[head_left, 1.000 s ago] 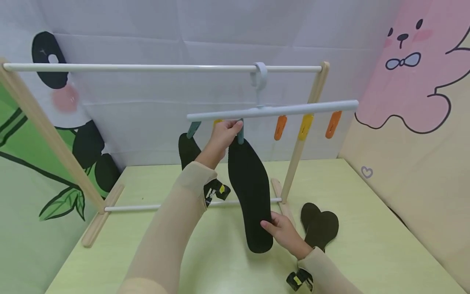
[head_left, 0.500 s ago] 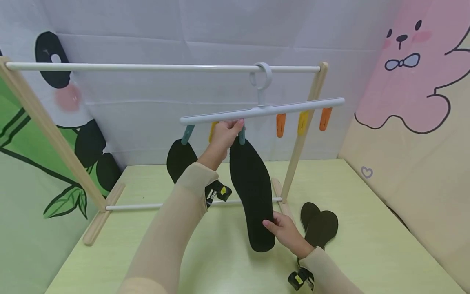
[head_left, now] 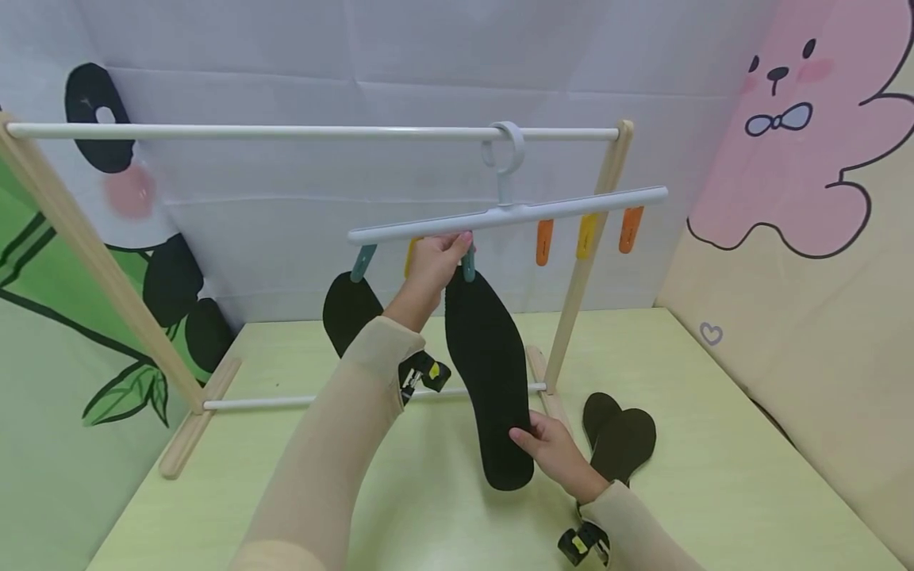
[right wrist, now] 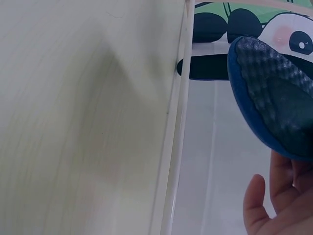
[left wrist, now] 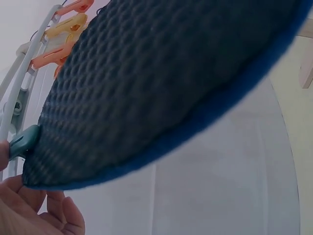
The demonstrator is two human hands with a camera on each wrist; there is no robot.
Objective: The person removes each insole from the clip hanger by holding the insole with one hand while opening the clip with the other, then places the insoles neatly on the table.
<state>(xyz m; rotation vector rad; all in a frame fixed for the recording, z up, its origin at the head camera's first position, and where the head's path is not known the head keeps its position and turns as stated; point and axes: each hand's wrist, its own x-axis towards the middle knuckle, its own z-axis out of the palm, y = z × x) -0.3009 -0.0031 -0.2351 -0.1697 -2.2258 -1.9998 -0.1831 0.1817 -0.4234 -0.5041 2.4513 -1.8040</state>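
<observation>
In the head view my left hand [head_left: 435, 262] pinches a teal clip [head_left: 469, 264] under the white hanger [head_left: 507, 216]. The clip sits at the top end of a black insole [head_left: 489, 373]. My right hand [head_left: 557, 452] pinches that insole near its lower end, thumb on the front face. Blue edging and a textured underside show on the insole [left wrist: 146, 88] in the left wrist view. A second insole [head_left: 350, 309] hangs from another teal clip [head_left: 362, 262] at the hanger's left end, partly hidden by my left arm.
The hanger hooks over the white rail [head_left: 321, 132] of a wooden-legged rack. Two orange clips and a yellow clip [head_left: 586, 236] hang on its right half. Another pair of dark insoles [head_left: 623, 440] lies overlapping on the table [head_left: 714, 476] at right.
The hanger has turned a little, its right end swinging left and its left end dropping slightly. The left insole has shifted left. Both hands stay almost in place.
</observation>
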